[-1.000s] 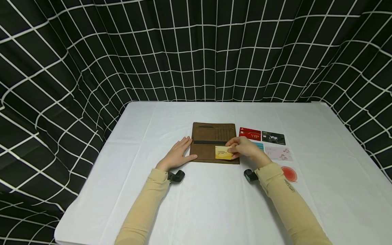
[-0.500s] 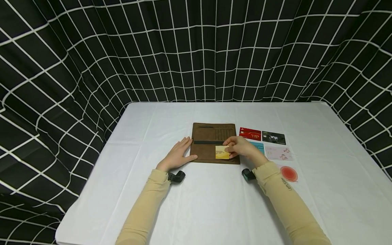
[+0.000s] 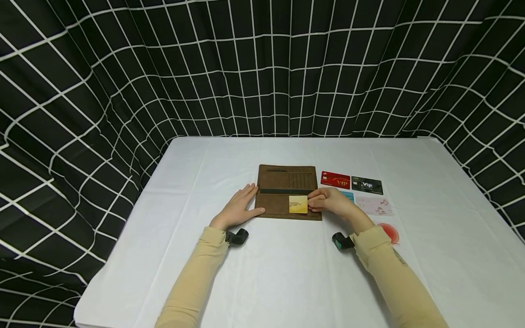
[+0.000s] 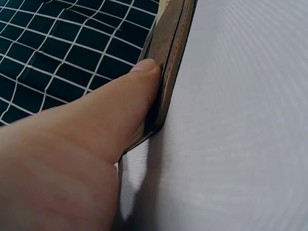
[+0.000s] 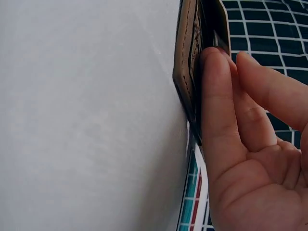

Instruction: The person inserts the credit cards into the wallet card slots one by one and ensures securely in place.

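A brown wallet (image 3: 272, 205) lies spread out on the white table. On its near half is a yellow card (image 3: 298, 204), whose left edge ends in a straight line against the leather. Fingertips of my right hand (image 3: 336, 205) are at the card's right edge. In the right wrist view, the right fingers (image 5: 217, 72) reach in beside the wallet's edge (image 5: 183, 62), their tips a little apart. My left hand (image 3: 235, 210) lies flat by the wallet's left side. Its thumb (image 4: 144, 67) presses the near left corner, with fingertips at the left edge.
Right of the wallet lie a red VIP card (image 3: 335, 180), a black Vip card (image 3: 367, 185), a pale flowered card (image 3: 374, 206) and a blue card (image 3: 348, 196) partly behind the right hand. A card with a red circle (image 3: 391, 233) is partly hidden by the right sleeve.
The yellow card's right edge has moved left while its left edge stayed put, so less of it shows. My right hand let go of its pinch and drew back to the right. The left hand stayed.
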The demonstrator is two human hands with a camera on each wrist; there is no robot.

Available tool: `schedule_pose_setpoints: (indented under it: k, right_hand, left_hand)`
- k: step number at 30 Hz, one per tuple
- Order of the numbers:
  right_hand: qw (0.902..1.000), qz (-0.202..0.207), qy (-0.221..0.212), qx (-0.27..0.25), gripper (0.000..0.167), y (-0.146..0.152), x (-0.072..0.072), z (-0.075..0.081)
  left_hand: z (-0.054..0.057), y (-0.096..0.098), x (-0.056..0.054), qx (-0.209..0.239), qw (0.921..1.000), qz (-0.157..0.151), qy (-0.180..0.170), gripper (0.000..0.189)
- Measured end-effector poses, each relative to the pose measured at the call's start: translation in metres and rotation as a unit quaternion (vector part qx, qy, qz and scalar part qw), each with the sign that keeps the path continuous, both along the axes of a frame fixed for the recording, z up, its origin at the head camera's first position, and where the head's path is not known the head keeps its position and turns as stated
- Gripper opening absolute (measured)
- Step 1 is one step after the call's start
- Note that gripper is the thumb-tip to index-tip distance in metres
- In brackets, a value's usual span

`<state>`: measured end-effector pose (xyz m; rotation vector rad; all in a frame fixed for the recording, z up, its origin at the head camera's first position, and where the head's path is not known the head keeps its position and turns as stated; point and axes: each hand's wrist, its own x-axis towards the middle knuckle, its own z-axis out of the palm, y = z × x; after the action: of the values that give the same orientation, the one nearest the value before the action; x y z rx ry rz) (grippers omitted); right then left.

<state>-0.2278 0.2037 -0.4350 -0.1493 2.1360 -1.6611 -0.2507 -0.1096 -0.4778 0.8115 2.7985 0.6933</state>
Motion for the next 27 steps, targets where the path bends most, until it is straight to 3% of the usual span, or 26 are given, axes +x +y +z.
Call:
schedule_pose_setpoints:
  k: [6,16,27]
  right_hand:
    - [0.9998,0.015,0.0,-0.011,0.036,0.004,0.004,-0.002]
    - [0.9964,0.075,0.011,-0.036,0.043,-0.003,0.006,-0.001]
    - [0.9951,0.079,0.037,0.046,0.038,-0.019,0.007,0.01]
  left_hand:
    - [-0.001,-0.001,0.0,-0.004,1.0,0.0,0.0,0.082]
    - [-0.001,-0.003,0.0,0.004,1.0,0.001,0.002,0.082]
    - [-0.002,-0.002,0.0,0.004,1.0,-0.001,0.003,0.083]
